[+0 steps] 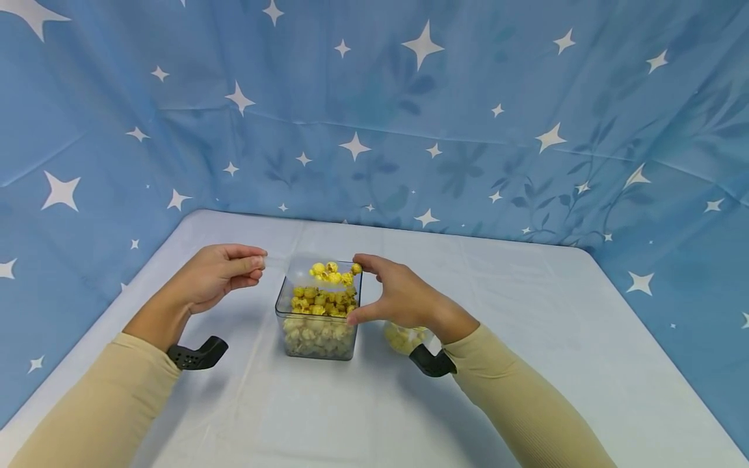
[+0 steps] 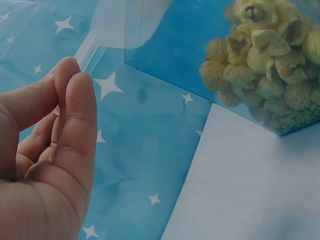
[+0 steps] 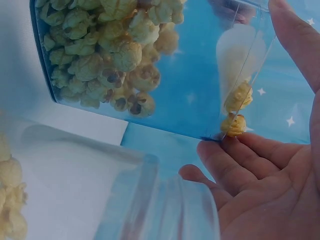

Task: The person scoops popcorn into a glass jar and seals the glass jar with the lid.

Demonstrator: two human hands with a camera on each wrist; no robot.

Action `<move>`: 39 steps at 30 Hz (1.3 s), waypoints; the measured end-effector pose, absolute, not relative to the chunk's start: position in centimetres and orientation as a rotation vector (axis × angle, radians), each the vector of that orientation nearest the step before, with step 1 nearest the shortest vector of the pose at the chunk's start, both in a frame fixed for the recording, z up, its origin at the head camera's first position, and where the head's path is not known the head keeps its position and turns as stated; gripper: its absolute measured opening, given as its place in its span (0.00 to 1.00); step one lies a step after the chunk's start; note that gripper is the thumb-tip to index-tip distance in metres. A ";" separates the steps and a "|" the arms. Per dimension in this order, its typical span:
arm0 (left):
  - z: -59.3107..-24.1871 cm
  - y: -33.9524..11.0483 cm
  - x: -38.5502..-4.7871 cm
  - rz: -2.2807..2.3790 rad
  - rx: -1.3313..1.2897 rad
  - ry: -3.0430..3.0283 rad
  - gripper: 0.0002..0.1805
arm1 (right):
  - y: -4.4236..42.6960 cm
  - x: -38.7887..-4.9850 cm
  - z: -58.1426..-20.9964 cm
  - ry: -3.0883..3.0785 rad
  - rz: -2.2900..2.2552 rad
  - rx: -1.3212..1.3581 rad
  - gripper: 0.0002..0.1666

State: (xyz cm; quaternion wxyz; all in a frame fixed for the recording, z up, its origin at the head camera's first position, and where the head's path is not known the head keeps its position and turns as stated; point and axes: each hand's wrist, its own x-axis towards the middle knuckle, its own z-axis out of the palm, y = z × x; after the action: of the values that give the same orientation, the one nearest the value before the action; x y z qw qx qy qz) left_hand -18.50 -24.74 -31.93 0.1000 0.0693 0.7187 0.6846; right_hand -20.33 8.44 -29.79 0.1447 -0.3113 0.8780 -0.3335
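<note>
On the tabletop [image 1: 526, 338], a clear container [image 1: 318, 351] of popcorn [image 1: 318, 300], its right side held by the spread right hand [image 1: 404, 296]. Farther, the left hand [image 1: 219, 273], apart from it, pinches a scoop [image 1: 300, 265], long axis rightward across the container's mouth.

A right hand [image 3: 267, 187], palm showing, holds the rim end of a clear box [image 3: 187, 100], fingertips touching its lower corner. Popcorn [image 3: 127, 56] is heaped at the box's left end. Near the rim, a translucent scoop [image 3: 241, 50] has yellow popcorn at its lower end. A clear jar [image 3: 199, 212] at lower left contains more popcorn. Behind is star-printed blue cloth [image 3: 282, 107].
</note>
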 end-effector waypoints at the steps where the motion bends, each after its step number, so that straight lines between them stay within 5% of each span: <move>1: -31.9 -24.7 -18.5 2.034 0.205 2.119 0.16 | 8.5 -20.3 -29.8 2.529 -0.961 -0.899 0.61; 9: -31.8 -24.4 -18.3 2.121 0.182 2.053 0.06 | 8.6 -20.3 -29.9 2.518 -0.971 -0.903 0.62; 28: -31.9 -24.1 -18.4 2.109 0.161 2.091 0.19 | 8.5 -20.2 -29.8 2.518 -0.960 -0.900 0.62; 39: -31.2 -24.9 -17.8 2.152 0.179 2.061 0.15 | 8.7 -20.3 -29.9 2.506 -0.977 -0.899 0.63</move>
State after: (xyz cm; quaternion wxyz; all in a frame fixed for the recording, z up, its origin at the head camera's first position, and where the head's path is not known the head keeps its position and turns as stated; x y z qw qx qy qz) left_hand -17.83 -24.86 -31.16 0.0782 0.0599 0.6882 0.7188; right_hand -20.27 8.67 -29.87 0.1525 -0.3132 0.8734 -0.3404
